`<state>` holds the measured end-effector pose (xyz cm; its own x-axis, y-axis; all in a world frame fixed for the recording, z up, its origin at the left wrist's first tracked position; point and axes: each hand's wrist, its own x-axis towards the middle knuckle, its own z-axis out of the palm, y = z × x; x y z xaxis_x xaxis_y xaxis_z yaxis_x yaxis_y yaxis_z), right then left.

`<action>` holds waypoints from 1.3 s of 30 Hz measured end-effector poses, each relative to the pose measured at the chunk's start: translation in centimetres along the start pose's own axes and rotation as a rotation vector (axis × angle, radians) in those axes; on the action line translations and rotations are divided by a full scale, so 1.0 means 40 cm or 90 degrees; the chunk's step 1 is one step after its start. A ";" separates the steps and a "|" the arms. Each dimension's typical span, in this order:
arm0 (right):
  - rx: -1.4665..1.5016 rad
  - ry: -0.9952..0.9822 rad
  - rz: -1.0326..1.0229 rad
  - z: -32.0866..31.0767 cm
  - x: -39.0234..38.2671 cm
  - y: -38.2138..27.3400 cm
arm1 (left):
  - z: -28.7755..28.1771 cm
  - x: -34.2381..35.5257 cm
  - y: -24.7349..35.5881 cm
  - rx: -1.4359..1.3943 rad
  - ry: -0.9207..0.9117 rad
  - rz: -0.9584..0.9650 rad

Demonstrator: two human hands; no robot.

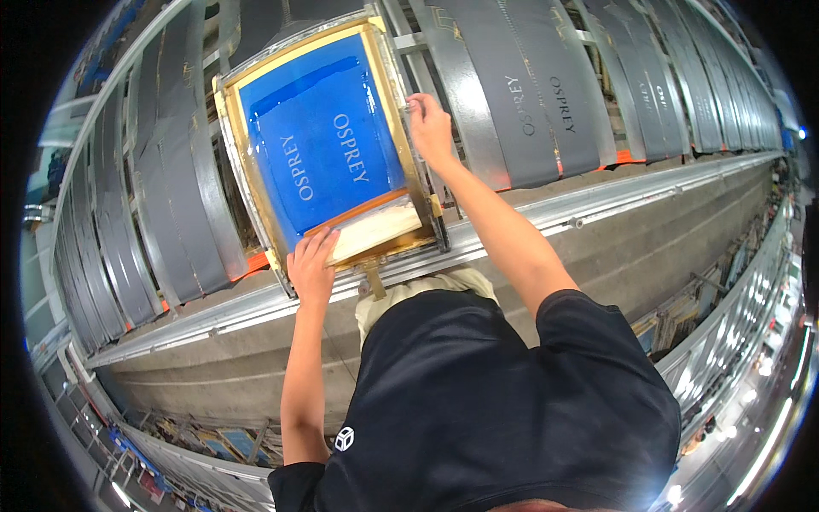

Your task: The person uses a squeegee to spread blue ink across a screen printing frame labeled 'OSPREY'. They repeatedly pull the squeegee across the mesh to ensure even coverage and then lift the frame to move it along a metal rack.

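A screen-printing frame (235, 145) with yellowish taped edges lies in front of me, its mesh (320, 102) blue with pale lettering. Darker, wet-looking blue lies along the far end of the mesh. Across the near end rests a squeegee (375, 230) with a pale wooden handle and an orange blade edge. My left hand (312, 266) is closed over the squeegee's left end, close to the frame's near left corner; its palm side is hidden. With bent fingers, my right hand (431, 132) grips the frame's right side about midway along; the fingertips are partly hidden.
Dark grey panels (533, 94) lie on metal supports in a long row to both sides, some with pale or dark lettering. A metal rail (529, 224) runs along the near edge of the row, between it and my body. Behind me stands another long rack (222, 448).
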<state>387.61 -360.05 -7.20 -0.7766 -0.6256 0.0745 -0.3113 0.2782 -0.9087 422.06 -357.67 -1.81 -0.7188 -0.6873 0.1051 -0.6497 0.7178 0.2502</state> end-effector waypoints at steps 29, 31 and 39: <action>-0.406 -0.221 -0.423 0.034 0.135 -0.190 | 0.008 0.516 -0.348 -0.008 -0.033 -0.041; -0.404 -0.315 -0.406 0.096 0.207 -0.246 | -0.036 0.634 -0.390 -0.010 -0.155 -0.112; -0.496 -0.329 -0.250 0.224 0.197 -0.170 | 0.022 0.651 -0.353 0.052 -0.079 -0.028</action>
<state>388.50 -373.41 -4.11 -0.2677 -0.9625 -0.0440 -0.9075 0.2672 -0.3240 412.31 -385.60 -3.43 -0.7104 -0.7034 -0.0250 -0.6961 0.6970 0.1723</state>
